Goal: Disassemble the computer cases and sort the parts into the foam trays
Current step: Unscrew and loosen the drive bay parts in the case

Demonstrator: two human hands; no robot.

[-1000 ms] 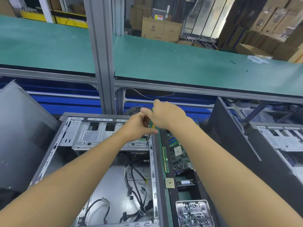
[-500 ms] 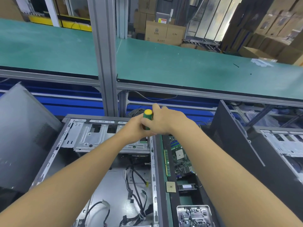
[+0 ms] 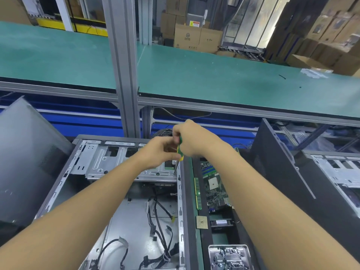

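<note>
Pressing screwdriver [image 3: 180,148] to cage [image 3: 116,166]: right grip [image 3: 192,140] wraps it, left grip [image 3: 157,152] beside, hold unclear; cage looks stiff, light, so lift by rim.

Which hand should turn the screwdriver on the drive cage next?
Right. The right hand wraps the top of the screwdriver handle; the left hand only pinches its lower end, steadying it.

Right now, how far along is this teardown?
Done: a green circuit board, long green memory stick and square gold chip lie beside the open grey metal case. In hand: the right hand, left hand steadying, holds a green-and-yellow screwdriver on the silver drive cage. Left: that cage and the black cables.
</note>
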